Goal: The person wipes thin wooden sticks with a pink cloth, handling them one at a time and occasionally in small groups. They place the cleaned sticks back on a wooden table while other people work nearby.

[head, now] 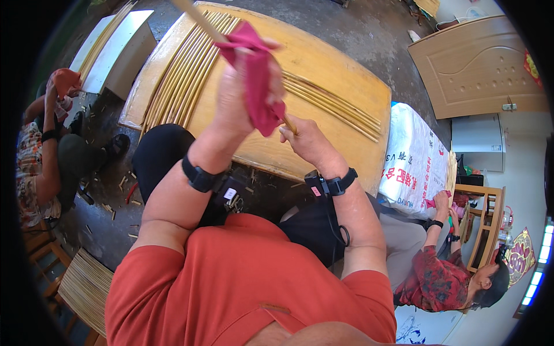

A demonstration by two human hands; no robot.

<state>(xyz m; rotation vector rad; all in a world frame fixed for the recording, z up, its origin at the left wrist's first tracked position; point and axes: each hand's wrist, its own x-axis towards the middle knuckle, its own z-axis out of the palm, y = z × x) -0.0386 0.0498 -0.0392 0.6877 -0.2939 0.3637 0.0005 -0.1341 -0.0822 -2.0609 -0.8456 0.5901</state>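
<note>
A crimson cloth (pixel 255 82) is wrapped round a thin wooden or bamboo rod (pixel 203 21), and my left hand (pixel 242 86) grips both over the wooden table. My right hand (pixel 309 138) pinches the rod's lower end, just below the cloth. The rod slants up and away to the top left. Beyond my left hand, a row of yellowish rods (pixel 186 69) lies side by side on the table (pixel 320 52). A smaller group of rods (pixel 333 106) lies at an angle near the table's right part. The rod's far end is out of view.
At left a co-worker (pixel 39 173) holds an orange cloth beside a white bench (pixel 117 47) with rods. At right another co-worker (pixel 446 272) wipes rods with a cloth by a white printed sack (pixel 411 160). Short offcuts (pixel 108 209) litter the floor; more rods (pixel 86 281) lie at lower left.
</note>
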